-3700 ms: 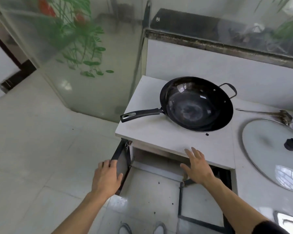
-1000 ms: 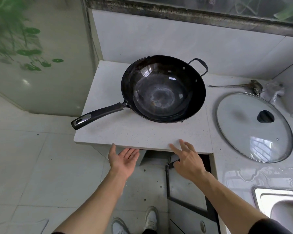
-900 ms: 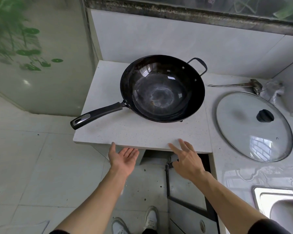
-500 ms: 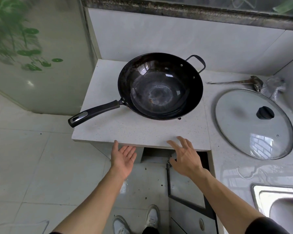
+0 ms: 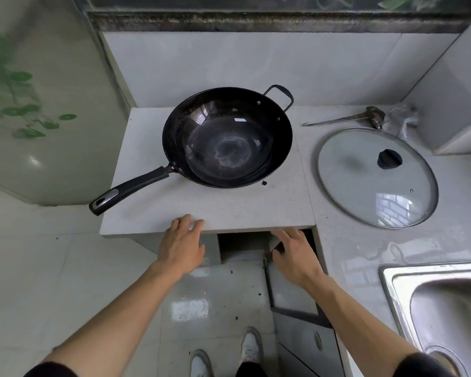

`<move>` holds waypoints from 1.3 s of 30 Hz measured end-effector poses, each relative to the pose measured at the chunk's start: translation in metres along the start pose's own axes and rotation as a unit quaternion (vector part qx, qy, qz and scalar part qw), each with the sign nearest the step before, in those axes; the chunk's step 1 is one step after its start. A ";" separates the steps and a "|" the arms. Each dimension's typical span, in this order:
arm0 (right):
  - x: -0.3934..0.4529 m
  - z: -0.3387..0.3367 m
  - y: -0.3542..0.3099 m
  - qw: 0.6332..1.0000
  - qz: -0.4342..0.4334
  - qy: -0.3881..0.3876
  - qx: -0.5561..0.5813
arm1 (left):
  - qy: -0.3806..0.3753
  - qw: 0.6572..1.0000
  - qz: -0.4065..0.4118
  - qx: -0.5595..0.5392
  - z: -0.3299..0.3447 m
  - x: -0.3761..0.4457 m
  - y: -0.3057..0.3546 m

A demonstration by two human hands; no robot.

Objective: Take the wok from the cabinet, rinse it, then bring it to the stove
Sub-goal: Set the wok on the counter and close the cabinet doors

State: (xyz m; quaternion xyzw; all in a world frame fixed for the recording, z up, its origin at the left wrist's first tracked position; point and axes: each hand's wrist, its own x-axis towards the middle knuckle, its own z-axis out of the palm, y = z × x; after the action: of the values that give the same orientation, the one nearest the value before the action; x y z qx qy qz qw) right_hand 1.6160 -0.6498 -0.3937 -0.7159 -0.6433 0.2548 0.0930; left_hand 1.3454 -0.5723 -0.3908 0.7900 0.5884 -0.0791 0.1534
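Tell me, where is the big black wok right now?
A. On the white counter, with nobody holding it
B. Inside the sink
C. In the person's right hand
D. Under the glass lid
A: the wok sits on the white counter, its long handle pointing toward the left front corner. Both hands are down at the counter's front edge, and the glass lid lies apart to its right.

Premises: a domestic kitchen; evidence follows, placed relative to the wok (image 5: pixel 227 137). The wok sits on a pale speckled stone desk (image 5: pixel 174 213) against a white tiled wall (image 5: pixel 229 66); right of the wok lies a glass pot lid (image 5: pixel 377 176); behind that lid, a metal ladle (image 5: pixel 346 119); further right and nearer, a stainless steel sink (image 5: pixel 441 308); below the wok, an open cabinet door (image 5: pixel 291 292); tiled floor (image 5: pixel 52 281) to its left.
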 end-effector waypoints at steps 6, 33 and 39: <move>-0.054 0.012 0.015 0.997 0.074 0.001 -0.009 | -0.027 0.999 0.015 0.009 0.000 -0.005 -0.001; -0.139 0.072 -0.001 0.951 0.303 0.056 -0.036 | -0.006 0.995 0.071 0.074 0.011 0.001 -0.016; -0.141 0.071 -0.001 0.954 0.288 0.071 -0.034 | -0.008 0.995 0.070 0.076 0.010 0.001 -0.014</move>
State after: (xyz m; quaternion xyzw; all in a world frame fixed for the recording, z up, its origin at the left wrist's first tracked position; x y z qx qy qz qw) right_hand 1.5751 -0.7998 -0.4196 -0.8899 -0.4098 0.1972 0.0361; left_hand 1.3326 -0.5709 -0.4023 0.8378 0.5228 -0.1192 0.1025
